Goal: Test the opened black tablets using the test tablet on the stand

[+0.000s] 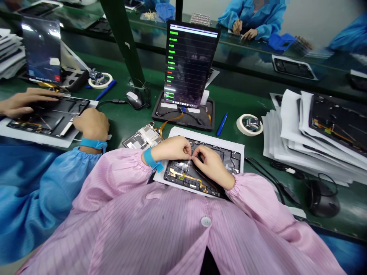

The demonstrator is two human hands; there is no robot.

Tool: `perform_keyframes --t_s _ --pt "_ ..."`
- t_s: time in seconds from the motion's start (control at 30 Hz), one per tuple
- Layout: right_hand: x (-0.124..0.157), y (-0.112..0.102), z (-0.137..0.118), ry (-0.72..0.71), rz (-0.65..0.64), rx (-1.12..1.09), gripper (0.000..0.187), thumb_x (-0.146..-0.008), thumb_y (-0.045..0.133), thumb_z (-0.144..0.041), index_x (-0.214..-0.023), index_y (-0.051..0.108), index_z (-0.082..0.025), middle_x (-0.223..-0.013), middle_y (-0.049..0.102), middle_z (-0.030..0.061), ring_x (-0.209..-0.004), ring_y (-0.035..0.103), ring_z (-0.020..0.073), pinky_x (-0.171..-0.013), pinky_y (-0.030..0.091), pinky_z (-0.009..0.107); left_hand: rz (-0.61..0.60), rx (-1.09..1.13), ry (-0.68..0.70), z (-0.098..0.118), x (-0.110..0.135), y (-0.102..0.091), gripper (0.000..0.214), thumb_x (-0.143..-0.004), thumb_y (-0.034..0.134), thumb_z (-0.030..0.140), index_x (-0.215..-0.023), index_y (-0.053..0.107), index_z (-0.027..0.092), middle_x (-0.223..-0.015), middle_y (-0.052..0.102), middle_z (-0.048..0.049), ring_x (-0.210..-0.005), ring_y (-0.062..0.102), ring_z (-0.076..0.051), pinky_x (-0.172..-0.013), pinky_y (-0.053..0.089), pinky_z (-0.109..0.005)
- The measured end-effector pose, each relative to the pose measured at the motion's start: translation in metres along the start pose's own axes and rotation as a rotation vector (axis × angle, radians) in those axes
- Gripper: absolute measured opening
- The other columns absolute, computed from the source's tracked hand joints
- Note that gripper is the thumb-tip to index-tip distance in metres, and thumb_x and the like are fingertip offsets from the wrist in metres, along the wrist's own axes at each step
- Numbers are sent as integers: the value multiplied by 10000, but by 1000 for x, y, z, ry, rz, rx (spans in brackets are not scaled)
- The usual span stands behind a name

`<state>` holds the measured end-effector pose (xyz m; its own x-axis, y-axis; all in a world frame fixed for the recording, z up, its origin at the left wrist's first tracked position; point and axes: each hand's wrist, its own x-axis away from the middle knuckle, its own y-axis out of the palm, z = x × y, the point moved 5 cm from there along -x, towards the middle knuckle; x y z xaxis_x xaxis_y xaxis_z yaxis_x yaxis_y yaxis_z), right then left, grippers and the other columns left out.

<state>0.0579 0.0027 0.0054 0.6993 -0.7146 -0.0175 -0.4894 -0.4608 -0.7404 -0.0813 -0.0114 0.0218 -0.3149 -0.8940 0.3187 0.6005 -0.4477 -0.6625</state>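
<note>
An opened tablet housing [229,158] with orange flex cables and black parts lies on a white sheet [242,147] in front of me. Over its middle, my left hand [176,148] and my right hand [210,164] meet with their fingertips pinched close together. Whatever sits between the fingertips is too small to make out. A blue wrist strap [151,158] circles my left wrist. Beside that hand lies a circuit board with metal shields [146,137], joined by an orange flex cable [163,126] to the upright screen [190,65].
The screen stands in a black tray [183,120]. A blue pen [222,124], a tape roll [249,125] and stacked housings with white sheets [292,141] are to the right, with a black mouse [323,198]. At left a co-worker's hands [91,124] rest on another housing [54,118].
</note>
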Motion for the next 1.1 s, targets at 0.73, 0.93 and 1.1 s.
perform_keyframes --t_s 0.73,0.93,1.1 --pt "-3 0 12 -27 50 -60 135 -909 494 -301 -867 584 -210 -829 613 15 -716 537 166 -677 389 291 703 -154 90 19 -17 -62 306 -878 526 248 -1154 555 119 -1192 629 -125 -1169 537 -233 -1020 413 -358" --pt "-1 0 10 -38 55 -38 109 -887 502 -251 -856 595 -204 -822 613 17 -709 541 162 -660 393 288 1007 -393 -20 5 -68 -89 423 -859 441 158 -1267 465 51 -1502 348 -186 -1458 150 -286 -1182 168 -459" --pt "-2 -1 9 -44 65 -20 105 -889 505 -234 -845 594 -200 -813 620 22 -733 557 170 -662 404 292 965 -407 -36 21 -69 -83 491 -872 428 201 -1337 402 46 -1512 333 -199 -1445 199 -287 -1171 191 -484"
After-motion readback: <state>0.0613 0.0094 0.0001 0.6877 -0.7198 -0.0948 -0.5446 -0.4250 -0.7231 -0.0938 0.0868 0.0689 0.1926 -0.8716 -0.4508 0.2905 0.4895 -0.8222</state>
